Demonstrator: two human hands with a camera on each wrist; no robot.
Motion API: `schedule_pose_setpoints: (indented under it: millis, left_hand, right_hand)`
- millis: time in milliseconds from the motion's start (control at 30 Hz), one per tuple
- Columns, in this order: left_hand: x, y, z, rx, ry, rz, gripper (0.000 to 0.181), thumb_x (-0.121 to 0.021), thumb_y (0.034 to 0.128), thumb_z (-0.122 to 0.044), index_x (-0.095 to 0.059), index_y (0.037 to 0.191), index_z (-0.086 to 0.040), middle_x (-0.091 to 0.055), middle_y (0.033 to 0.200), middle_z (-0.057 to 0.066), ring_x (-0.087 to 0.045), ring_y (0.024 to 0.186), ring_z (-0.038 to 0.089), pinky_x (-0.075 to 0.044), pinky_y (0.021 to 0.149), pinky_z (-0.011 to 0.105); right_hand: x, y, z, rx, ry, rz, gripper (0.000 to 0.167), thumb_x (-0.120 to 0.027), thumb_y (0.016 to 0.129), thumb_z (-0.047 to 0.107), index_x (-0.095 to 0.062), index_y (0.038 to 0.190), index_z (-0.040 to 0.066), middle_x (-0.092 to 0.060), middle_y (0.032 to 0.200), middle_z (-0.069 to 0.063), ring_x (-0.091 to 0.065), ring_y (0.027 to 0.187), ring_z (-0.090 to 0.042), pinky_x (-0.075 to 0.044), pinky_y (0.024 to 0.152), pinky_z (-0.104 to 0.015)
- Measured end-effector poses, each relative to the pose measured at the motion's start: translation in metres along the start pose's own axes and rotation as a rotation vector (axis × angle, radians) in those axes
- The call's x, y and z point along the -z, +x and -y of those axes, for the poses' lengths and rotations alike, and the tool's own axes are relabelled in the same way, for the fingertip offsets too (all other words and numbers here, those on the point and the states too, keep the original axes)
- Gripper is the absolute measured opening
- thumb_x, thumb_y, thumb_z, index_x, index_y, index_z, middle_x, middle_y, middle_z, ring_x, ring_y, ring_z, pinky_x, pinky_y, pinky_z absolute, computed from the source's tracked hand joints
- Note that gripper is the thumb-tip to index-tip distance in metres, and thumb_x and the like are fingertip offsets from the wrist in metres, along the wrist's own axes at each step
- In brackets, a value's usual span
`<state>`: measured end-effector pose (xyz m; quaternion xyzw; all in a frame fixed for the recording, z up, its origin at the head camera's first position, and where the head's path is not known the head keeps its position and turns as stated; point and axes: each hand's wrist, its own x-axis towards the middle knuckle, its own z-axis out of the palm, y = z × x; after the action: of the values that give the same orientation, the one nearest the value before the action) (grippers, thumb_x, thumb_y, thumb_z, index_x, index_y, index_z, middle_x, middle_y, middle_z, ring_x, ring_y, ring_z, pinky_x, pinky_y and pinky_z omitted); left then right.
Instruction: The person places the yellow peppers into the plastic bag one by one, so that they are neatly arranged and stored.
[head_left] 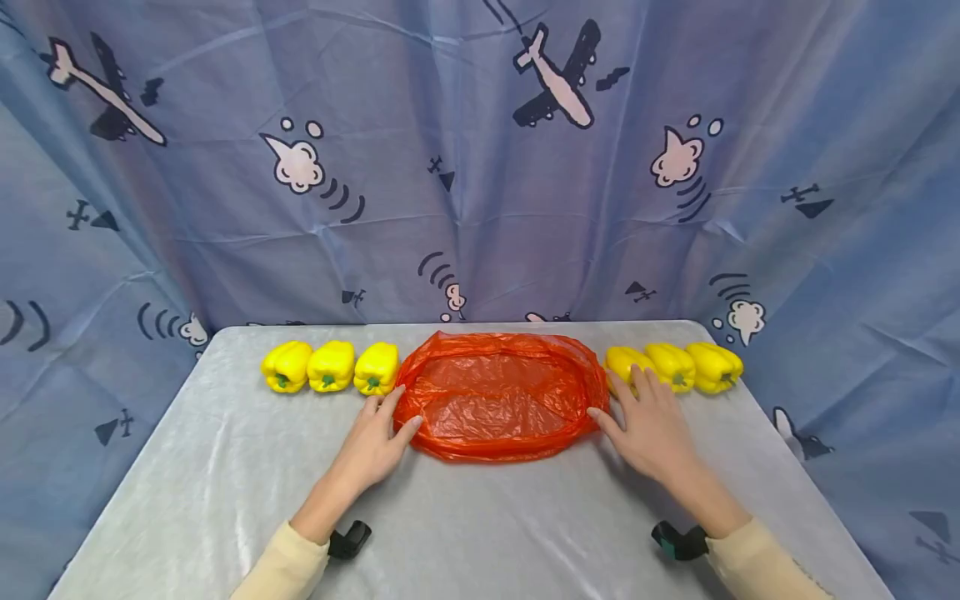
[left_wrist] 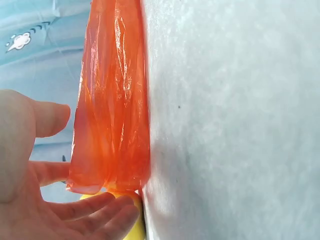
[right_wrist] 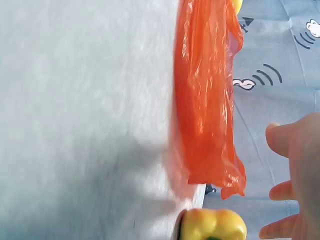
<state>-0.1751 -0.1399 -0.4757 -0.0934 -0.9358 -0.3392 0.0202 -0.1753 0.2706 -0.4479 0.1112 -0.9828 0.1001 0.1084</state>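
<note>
A red plastic bag (head_left: 487,448) stands on the table with its mouth spread wide and its edge rolled outward. At its left end is my left hand (head_left: 371,446), fingers apart and loosely bent along the bag's side. In the left wrist view, the hand's lower fingers (left_wrist: 90,210) lie beside the bag's end. My right hand (head_left: 654,429) is at the bag's right end, fingers spread, the thumb near the rim. A gap separates that hand from the bag (right_wrist: 205,100) in the right wrist view. Neither hand grips anything.
Three yellow bell peppers (head_left: 331,367) stand in a row left of the bag. Three more yellow bell peppers (head_left: 670,367) lie to its right, one partly behind my right fingers. The grey-white table (head_left: 480,533) ends at a blue printed curtain (head_left: 480,167).
</note>
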Motion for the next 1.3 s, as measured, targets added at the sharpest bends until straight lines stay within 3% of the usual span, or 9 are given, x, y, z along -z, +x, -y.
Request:
schedule_pose_setpoints:
  millis: [133,367,600,1033,1300]
  left_hand:
    - [0.0,0.002,0.001,0.013,-0.026,-0.021,0.064,-0.062,0.101,-0.039,-0.044,0.153,-0.006,-0.05,0.134,0.022,-0.053,0.12,0.039,-0.044,0.103,0.056]
    - [-0.002,0.011,0.005,0.049,-0.084,0.008,0.063,-0.062,0.101,-0.039,-0.044,0.153,-0.007,-0.045,0.148,0.024,-0.045,0.137,0.043,-0.035,0.112,0.06]
    - [-0.003,0.018,0.0,0.053,-0.106,0.03,0.059,-0.063,0.1005,-0.035,-0.047,0.15,-0.007,-0.045,0.151,0.025,-0.041,0.138,0.046,-0.033,0.111,0.062]
    - [-0.009,0.019,0.004,0.082,-0.157,0.025,0.059,-0.067,0.0976,-0.032,-0.05,0.148,-0.006,-0.046,0.149,0.022,-0.04,0.136,0.042,-0.034,0.111,0.061]
    - [-0.006,0.018,0.007,0.081,-0.17,0.048,0.063,-0.068,0.0973,-0.031,-0.047,0.149,-0.002,-0.043,0.152,0.023,-0.037,0.141,0.044,-0.031,0.114,0.062]
  right_hand:
    - [0.003,0.003,-0.005,-0.008,0.017,-0.005,0.07,-0.056,0.1,0.046,-0.043,0.15,-0.001,-0.032,0.152,-0.039,-0.026,0.14,-0.059,-0.02,0.113,-0.071]
    - [0.01,0.007,-0.019,-0.014,0.01,-0.029,0.067,-0.057,0.1,0.044,-0.047,0.146,-0.005,-0.036,0.149,-0.039,-0.033,0.135,-0.059,-0.027,0.108,-0.074]
    - [0.022,0.013,-0.038,-0.044,0.002,-0.054,0.066,-0.055,0.102,0.043,-0.046,0.145,-0.007,-0.04,0.146,-0.039,-0.036,0.132,-0.058,-0.028,0.107,-0.074]
    - [0.034,0.023,-0.078,-0.198,0.088,-0.147,0.059,-0.05,0.104,0.04,-0.051,0.139,-0.008,-0.047,0.138,-0.035,-0.039,0.127,-0.056,-0.031,0.103,-0.071]
    - [0.037,0.026,-0.101,-0.286,0.136,-0.117,0.064,-0.044,0.105,0.048,-0.049,0.142,-0.004,-0.04,0.142,-0.035,-0.034,0.127,-0.055,-0.033,0.096,-0.075]
